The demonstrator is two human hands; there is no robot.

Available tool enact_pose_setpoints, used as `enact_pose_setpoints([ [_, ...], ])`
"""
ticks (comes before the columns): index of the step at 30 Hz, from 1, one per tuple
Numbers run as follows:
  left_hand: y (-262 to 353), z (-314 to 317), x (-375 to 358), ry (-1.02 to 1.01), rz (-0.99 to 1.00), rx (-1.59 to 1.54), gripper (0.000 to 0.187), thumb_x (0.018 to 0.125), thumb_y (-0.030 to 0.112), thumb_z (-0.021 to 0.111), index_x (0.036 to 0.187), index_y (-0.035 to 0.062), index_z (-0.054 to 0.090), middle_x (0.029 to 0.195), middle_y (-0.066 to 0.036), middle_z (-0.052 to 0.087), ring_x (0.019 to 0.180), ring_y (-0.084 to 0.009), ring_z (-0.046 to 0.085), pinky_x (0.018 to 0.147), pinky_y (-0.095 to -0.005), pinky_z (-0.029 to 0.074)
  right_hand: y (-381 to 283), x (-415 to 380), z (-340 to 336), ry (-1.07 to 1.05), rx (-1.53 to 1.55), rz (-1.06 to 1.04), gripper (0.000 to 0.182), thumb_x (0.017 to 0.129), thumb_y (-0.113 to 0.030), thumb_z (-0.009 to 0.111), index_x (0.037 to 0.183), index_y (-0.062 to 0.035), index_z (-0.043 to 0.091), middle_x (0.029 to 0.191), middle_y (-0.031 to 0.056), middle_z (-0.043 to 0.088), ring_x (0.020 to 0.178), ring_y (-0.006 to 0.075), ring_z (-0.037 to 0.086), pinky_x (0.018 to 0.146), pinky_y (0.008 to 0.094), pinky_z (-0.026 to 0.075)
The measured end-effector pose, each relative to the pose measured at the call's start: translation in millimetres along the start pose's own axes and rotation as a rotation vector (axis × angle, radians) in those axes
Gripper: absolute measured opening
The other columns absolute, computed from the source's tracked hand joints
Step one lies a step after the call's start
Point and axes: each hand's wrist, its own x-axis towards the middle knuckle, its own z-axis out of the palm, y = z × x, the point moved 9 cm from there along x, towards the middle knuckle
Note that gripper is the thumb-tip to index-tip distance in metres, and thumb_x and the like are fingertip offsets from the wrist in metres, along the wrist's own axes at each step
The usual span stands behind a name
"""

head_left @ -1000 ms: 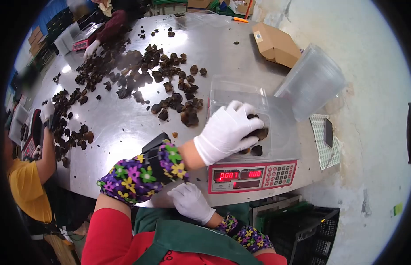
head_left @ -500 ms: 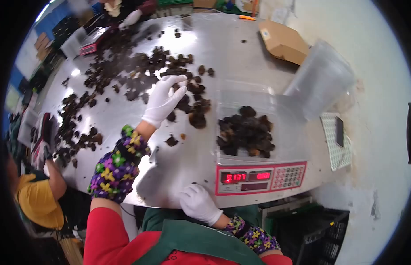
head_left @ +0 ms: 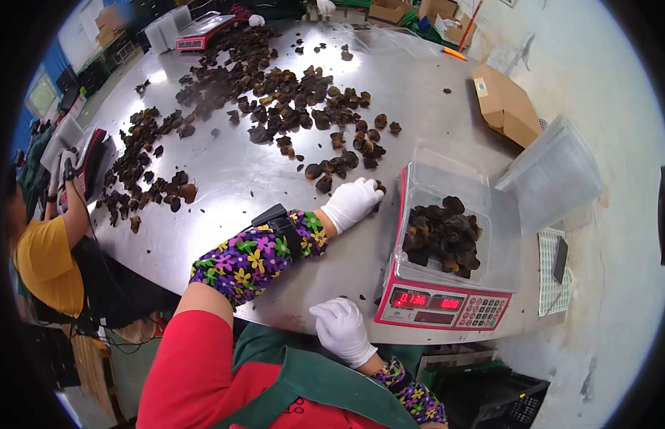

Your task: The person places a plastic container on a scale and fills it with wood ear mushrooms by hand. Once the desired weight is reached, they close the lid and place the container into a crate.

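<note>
My left hand (head_left: pixel 352 204), in a white glove, reaches over the metal table beside the scale. Its fingers are closed around a dark brown wood ear mushroom (head_left: pixel 379 188), partly hidden by the glove. More loose wood ears (head_left: pixel 296 96) lie just beyond it, spread toward the far end. A clear plastic tub (head_left: pixel 494 247) holding a heap of wood ears (head_left: pixel 444 232) rests on a red-and-white digital scale (head_left: pixel 455 312), whose red display appears to read 0.136. My right hand (head_left: pixel 342 330), also gloved, is at the table's near edge, fingers curled, with nothing visible in them.
Stacked clear tubs (head_left: pixel 554 175) lean by the wall at right, near a cardboard box (head_left: pixel 505 106). A dark phone-like slab (head_left: pixel 559 259) lies on a pale green patterned sheet (head_left: pixel 548 289). A co-worker in yellow (head_left: pixel 50 261) sits at left by another scale (head_left: pixel 95 161). An orange cutter (head_left: pixel 455 53) lies far off.
My left hand has moved from the loose pile toward the scale, its fingers now closed on a wood ear. The view has shifted. The display went from about 0.137 to 0.136. My right hand stays curled.
</note>
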Motion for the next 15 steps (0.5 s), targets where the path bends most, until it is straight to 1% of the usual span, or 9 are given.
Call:
enact_pose_setpoints([
  [2,-5,-7,-9,0.003,-0.029,-0.060,0.018,0.085,0.027,0.068,0.091,0.0109,0.061,0.090,-0.010,0.057,0.090,-0.0294,0.062,0.071,-0.0412,0.054,0,-1,1,-0.003,0.006,-0.005,0.028,0.074,-0.001,0.068,0.101,-0.0093,0.065,0.096,0.0061,0.063,0.091,0.0287,0.061,0.082,0.0421,0.050],
  [4,-17,-48,-13,0.209,-0.059,-0.139,0.011,0.087,0.021,0.066,0.088,0.0112,0.063,0.088,-0.009,0.059,0.086,-0.0303,0.062,0.073,-0.0421,0.053,1,-1,0,0.001,0.013,0.001,0.028,0.074,-0.002,0.068,0.101,-0.0096,0.065,0.096,0.0057,0.064,0.091,0.0284,0.061,0.082,0.0419,0.050],
  [6,-52,-69,-16,0.340,-0.124,-0.113,0.011,0.086,0.017,0.066,0.096,0.0121,0.064,0.090,-0.010,0.060,0.085,-0.0311,0.063,0.071,-0.0423,0.053,0,0,1,-0.023,0.009,0.006,0.027,0.074,-0.002,0.067,0.100,-0.0098,0.065,0.096,0.0053,0.064,0.091,0.0281,0.061,0.082,0.0416,0.049],
  [8,-78,-89,-14,0.289,-0.310,-0.118,0.020,0.086,0.019,0.068,0.105,0.0141,0.065,0.097,-0.011,0.062,0.091,-0.0305,0.063,0.072,-0.0419,0.053,-1,-1,1,-0.026,-0.004,-0.003,0.026,0.075,-0.004,0.068,0.101,-0.0094,0.066,0.096,0.0056,0.063,0.092,0.0276,0.060,0.083,0.0413,0.049],
  [9,-92,-84,-13,0.239,-0.326,-0.060,0.029,0.085,0.024,0.069,0.113,0.0164,0.065,0.105,-0.012,0.063,0.098,-0.0311,0.062,0.074,-0.0426,0.053,-1,0,2,-0.035,-0.024,-0.015,0.026,0.076,-0.006,0.068,0.102,-0.0090,0.066,0.096,0.0058,0.062,0.093,0.0270,0.060,0.084,0.0410,0.049],
  [10,-96,-80,-18,0.242,-0.325,-0.056,0.029,0.085,0.024,0.069,0.113,0.0164,0.065,0.105,-0.012,0.063,0.098,-0.0311,0.062,0.074,-0.0426,0.053,-2,0,2,-0.033,-0.024,-0.019,0.026,0.076,-0.006,0.068,0.102,-0.0090,0.066,0.096,0.0058,0.062,0.093,0.0270,0.060,0.084,0.0410,0.049],
  [12,-96,-55,-27,0.067,-0.311,0.116,0.035,0.084,0.029,0.071,0.117,0.0172,0.065,0.107,-0.011,0.062,0.102,-0.0323,0.061,0.077,-0.0438,0.054,-2,-1,1,-0.024,-0.031,-0.020,0.026,0.076,-0.007,0.068,0.102,-0.0088,0.066,0.096,0.0056,0.062,0.092,0.0270,0.060,0.084,0.0409,0.049],
  [13,-95,-43,-30,0.003,-0.292,0.169,0.035,0.083,0.032,0.072,0.114,0.0173,0.065,0.107,-0.011,0.061,0.104,-0.0334,0.061,0.079,-0.0445,0.054,-1,-1,1,-0.024,-0.033,-0.020,0.026,0.076,-0.007,0.068,0.102,-0.0088,0.066,0.096,0.0056,0.062,0.092,0.0270,0.060,0.084,0.0409,0.049],
  [15,-100,-28,-32,0.005,-0.304,0.091,0.034,0.083,0.031,0.072,0.113,0.0175,0.065,0.105,-0.011,0.061,0.103,-0.0335,0.061,0.080,-0.0440,0.054,-1,-1,1,-0.020,-0.041,-0.008,0.026,0.076,-0.006,0.068,0.102,-0.0087,0.066,0.096,0.0057,0.062,0.092,0.0270,0.060,0.084,0.0410,0.049],
])
